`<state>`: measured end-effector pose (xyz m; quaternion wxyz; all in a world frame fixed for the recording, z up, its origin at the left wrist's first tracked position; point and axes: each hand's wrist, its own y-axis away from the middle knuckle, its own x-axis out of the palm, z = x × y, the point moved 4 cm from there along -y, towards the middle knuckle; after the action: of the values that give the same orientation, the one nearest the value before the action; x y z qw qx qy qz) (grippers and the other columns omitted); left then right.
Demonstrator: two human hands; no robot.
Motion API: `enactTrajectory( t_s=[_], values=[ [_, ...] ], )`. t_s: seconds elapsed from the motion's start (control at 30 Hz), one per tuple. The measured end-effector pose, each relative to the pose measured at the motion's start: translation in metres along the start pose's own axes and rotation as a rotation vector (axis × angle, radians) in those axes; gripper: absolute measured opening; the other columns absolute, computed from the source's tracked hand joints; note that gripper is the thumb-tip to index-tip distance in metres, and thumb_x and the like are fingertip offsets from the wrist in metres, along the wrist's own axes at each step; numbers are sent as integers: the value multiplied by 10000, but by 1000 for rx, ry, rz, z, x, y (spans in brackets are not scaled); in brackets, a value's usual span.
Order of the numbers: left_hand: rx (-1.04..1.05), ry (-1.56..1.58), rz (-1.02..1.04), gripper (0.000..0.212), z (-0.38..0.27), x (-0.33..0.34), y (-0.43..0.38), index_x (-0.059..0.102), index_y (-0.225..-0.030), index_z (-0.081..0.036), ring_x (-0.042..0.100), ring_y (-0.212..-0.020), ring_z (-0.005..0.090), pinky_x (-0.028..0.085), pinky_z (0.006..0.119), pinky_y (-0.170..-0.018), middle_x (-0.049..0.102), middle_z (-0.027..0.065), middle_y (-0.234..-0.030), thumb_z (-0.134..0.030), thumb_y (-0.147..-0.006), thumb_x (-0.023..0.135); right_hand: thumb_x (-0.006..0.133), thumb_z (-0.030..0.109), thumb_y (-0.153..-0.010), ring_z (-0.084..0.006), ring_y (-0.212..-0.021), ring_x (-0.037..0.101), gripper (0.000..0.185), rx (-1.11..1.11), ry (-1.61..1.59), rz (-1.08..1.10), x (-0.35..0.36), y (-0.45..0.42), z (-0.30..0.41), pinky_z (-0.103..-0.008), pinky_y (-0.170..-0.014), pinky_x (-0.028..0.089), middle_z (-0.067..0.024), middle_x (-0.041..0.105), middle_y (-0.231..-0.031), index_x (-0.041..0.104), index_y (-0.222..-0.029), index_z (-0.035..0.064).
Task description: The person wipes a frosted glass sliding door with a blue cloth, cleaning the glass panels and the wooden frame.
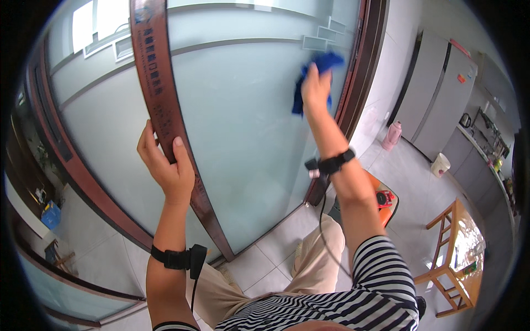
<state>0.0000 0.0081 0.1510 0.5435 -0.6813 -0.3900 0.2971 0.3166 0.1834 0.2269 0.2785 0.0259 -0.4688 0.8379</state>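
Observation:
My right hand [315,89] presses a blue cloth [331,62] against the upper right part of a frosted glass door panel [236,124]. The cloth is bunched under my fingers and slightly blurred. Lower and to the left, my left hand [169,165] grips the edge of the panel's reddish-brown door stile [155,70], thumb on the near face and fingers round the far side. Printed characters run down this stile. Behind it, on the left, is another frosted glass panel [103,111] in a similar brown frame.
A wooden table or stool with a shiny top [468,244] stands at the lower right. Beyond are a pink thermos flask [392,135], a white bucket [440,165] and a grey refrigerator [430,87]. By my right arm, a red object [384,199] rests on an orange-topped seat [385,217].

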Motion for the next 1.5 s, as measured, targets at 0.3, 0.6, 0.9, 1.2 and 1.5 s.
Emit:
enactTrajectory(
  t_s=[0.3,0.6,0.9,1.2,1.5],
  values=[
    [-30,6,20,504,2,-4,4,335,-1426,60,475,-1199,268,424,366,-988,378,199,-1354,-116,-986,505,569,139,-846,-449,-1201,514,590,-1136,16,272,144,-103,217,-482,-1049,392,-282,534,-1312,411,-1398,1],
    [-63,-58,60,523,0,0,8,303,-1440,67,484,-1181,248,401,371,-1009,343,182,-1364,-157,-1005,488,533,227,-923,-345,-982,642,452,-297,-5,-45,30,-247,42,-420,-870,483,-220,669,-1041,500,-1294,-29],
    [-12,-55,24,538,2,-16,-4,326,-1431,66,436,-1201,301,382,397,-1010,382,213,-1351,-171,-983,511,582,283,-949,-318,-1187,540,607,389,151,-361,-74,17,-205,-403,-1029,405,-218,546,-1293,358,-1399,-56],
    [-49,43,26,547,3,-4,2,316,-1439,55,418,-1227,311,372,407,-1021,394,213,-1356,-144,-970,513,536,80,-930,-441,-1381,327,637,206,271,72,-31,228,-90,-448,-1149,250,-309,336,-1470,215,-1441,-123],
    [-48,48,-5,529,4,-4,4,340,-1437,39,442,-1204,312,388,395,-1016,397,209,-1344,-137,-968,511,709,117,-753,-403,-1378,372,712,-1053,220,462,96,-3,146,-523,-952,449,-166,391,-1501,440,-1413,108]
  ],
)
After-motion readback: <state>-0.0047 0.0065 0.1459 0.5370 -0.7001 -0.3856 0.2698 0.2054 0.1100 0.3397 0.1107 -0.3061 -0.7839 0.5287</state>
